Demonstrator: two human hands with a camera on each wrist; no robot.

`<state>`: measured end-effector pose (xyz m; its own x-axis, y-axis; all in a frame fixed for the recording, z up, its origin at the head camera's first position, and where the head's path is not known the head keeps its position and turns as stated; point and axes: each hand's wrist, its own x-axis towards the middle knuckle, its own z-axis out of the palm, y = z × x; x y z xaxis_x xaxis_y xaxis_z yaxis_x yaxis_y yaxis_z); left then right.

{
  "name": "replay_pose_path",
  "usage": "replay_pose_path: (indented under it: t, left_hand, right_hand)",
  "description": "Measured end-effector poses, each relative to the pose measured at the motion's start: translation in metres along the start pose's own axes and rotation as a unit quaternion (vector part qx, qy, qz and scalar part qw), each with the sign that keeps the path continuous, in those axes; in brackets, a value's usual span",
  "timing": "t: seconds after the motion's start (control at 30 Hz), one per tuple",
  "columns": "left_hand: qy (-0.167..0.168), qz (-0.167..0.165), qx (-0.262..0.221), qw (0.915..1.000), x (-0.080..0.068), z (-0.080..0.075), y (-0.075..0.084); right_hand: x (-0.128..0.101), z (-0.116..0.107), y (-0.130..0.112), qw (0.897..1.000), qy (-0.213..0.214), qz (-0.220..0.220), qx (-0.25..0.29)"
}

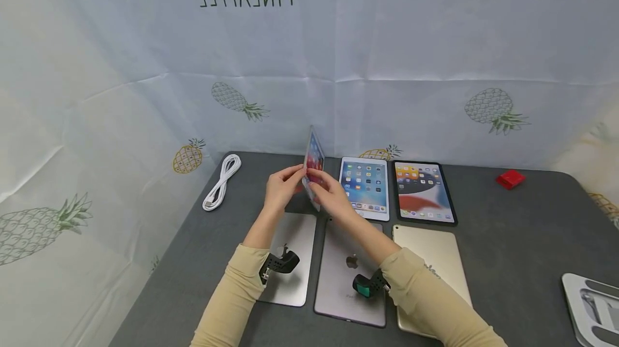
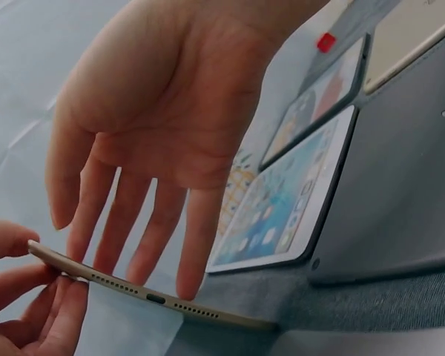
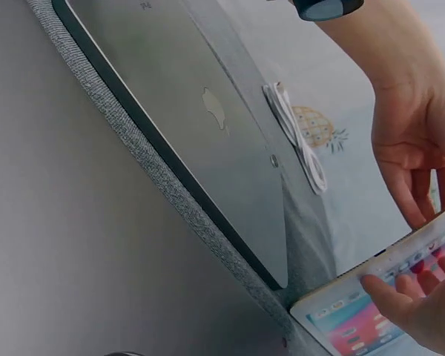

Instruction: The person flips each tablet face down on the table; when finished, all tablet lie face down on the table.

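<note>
A thin white-bordered tablet (image 1: 312, 154) stands on edge, tilted, at the far side of the table. My left hand (image 1: 284, 188) pinches its edge; the left wrist view shows the thumb and fingers on either side of the rim, near the speaker holes. Against the lit screen of this tablet (image 3: 356, 319), my right hand (image 1: 333, 196) rests its fingers, which look straight in the left wrist view. Below the hands, face down, lie a silver tablet (image 1: 295, 261) and a grey tablet (image 1: 340, 261).
Right of the held tablet lie a white tablet (image 1: 365, 188) and a black-rimmed tablet (image 1: 425, 192), both screen up. A gold tablet (image 1: 437, 255) lies face down. A coiled white cable (image 1: 222, 181), a red object (image 1: 510, 179) and a silver stand (image 1: 577, 298) sit on the table.
</note>
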<state>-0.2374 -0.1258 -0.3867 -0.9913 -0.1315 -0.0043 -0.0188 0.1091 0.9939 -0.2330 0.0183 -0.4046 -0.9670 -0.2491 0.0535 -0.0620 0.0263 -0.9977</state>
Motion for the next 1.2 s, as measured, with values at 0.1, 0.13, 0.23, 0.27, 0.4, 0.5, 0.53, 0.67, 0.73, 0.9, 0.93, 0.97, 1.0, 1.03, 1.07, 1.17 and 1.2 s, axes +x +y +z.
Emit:
replay_pose_path:
  t: [0.1,0.13,0.23,0.27,0.4,0.5,0.53,0.67,0.73,0.9,0.93,0.97,1.0,1.03,1.07,1.17,1.2]
  left_hand:
    - [-0.006,-0.006,-0.011,0.9999,0.000,0.003,0.000]
    - [-0.008,-0.007,-0.015,0.9998,0.000,0.004,-0.001]
    - [-0.012,-0.007,-0.029,0.9995,-0.001,0.006,-0.002]
    - [-0.012,-0.005,-0.031,0.9994,-0.001,0.007,-0.002]
    - [-0.015,-0.003,-0.039,0.9991,-0.002,0.011,-0.004]
    - [-0.020,-0.008,-0.045,0.9988,-0.002,0.013,-0.006]
    - [-0.023,-0.008,-0.046,0.9986,-0.003,0.013,-0.006]
    - [-0.034,-0.013,-0.046,0.9983,-0.003,0.016,-0.009]
    - [-0.040,-0.013,-0.043,0.9982,-0.004,0.017,-0.010]
    - [-0.053,-0.018,-0.039,0.9977,-0.004,0.020,-0.015]
    - [-0.056,-0.020,-0.038,0.9975,-0.003,0.021,-0.016]
    - [-0.060,-0.020,-0.037,0.9973,-0.003,0.021,-0.017]
    - [-0.064,-0.023,-0.035,0.9971,-0.003,0.022,-0.019]
    - [-0.067,-0.024,-0.034,0.9969,-0.002,0.022,-0.020]
    - [-0.071,-0.026,-0.032,0.9966,-0.002,0.023,-0.022]
    - [-0.082,-0.027,-0.023,0.9960,-0.001,0.024,-0.025]
    - [-0.085,-0.029,-0.019,0.9957,-0.001,0.024,-0.026]
  right_hand:
    - [-0.001,-0.002,-0.002,1.000,0.004,0.000,0.006]
    - [-0.001,-0.003,-0.002,1.000,0.003,0.000,0.009]
    - [-0.002,-0.006,-0.004,1.000,-0.002,-0.003,0.021]
    - [-0.002,-0.007,-0.005,1.000,-0.003,-0.004,0.024]
    - [-0.001,-0.009,-0.006,0.999,-0.001,-0.002,0.037]
    - [-0.001,-0.011,-0.008,0.999,0.003,0.003,0.040]
    - [-0.001,-0.011,-0.008,0.999,0.004,0.005,0.042]
    - [-0.001,-0.015,-0.009,0.999,0.004,0.005,0.049]
    - [-0.001,-0.017,-0.009,0.999,0.003,0.006,0.051]
    - [0.000,-0.022,-0.009,0.999,-0.004,0.007,0.053]
    - [0.000,-0.023,-0.009,0.999,-0.006,0.006,0.051]
    - [0.001,-0.024,-0.009,0.999,-0.006,0.005,0.050]
    - [0.001,-0.025,-0.009,0.999,-0.006,0.005,0.048]
    - [0.001,-0.026,-0.009,0.999,-0.006,0.004,0.048]
    - [0.001,-0.027,-0.010,0.999,-0.005,0.003,0.047]
    - [0.002,-0.030,-0.010,0.999,-0.004,0.003,0.048]
    - [0.002,-0.031,-0.010,0.999,-0.004,0.004,0.050]
